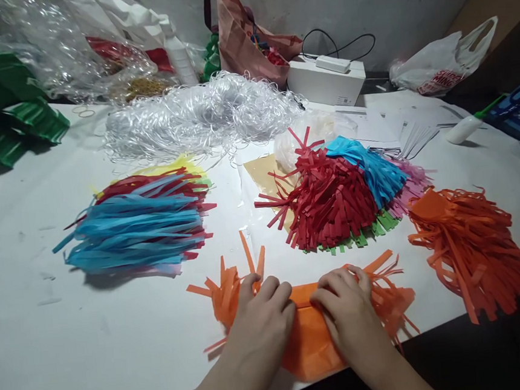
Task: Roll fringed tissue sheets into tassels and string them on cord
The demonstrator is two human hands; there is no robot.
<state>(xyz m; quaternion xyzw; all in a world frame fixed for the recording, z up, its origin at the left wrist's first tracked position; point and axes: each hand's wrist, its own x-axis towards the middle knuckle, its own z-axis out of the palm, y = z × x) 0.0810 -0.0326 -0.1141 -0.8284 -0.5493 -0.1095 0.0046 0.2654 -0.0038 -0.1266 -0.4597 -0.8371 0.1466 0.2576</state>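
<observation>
An orange sheet of tissue-like paper (pixel 313 342) with fringed ends lies at the table's front edge. My left hand (pixel 265 310) presses its curled fingers on the left part of a narrow fold along the sheet's upper edge. On the right part of that fold, my right hand (pixel 348 302) has its fingers bent and closed on the paper. Cut orange strips stick out beyond both hands. To the right lies an orange fringe tassel (pixel 474 249). Farther back are a dark red fringe bundle (pixel 330 198) and a blue tassel (pixel 371 170).
Blue fringed strips (pixel 139 224) lie at left over red and yellow ones. Behind spreads a heap of clear plastic string (pixel 202 115). A white box (pixel 327 80), a pink bag (pixel 241 39) and a glue bottle (pixel 463 128) stand or lie farther back.
</observation>
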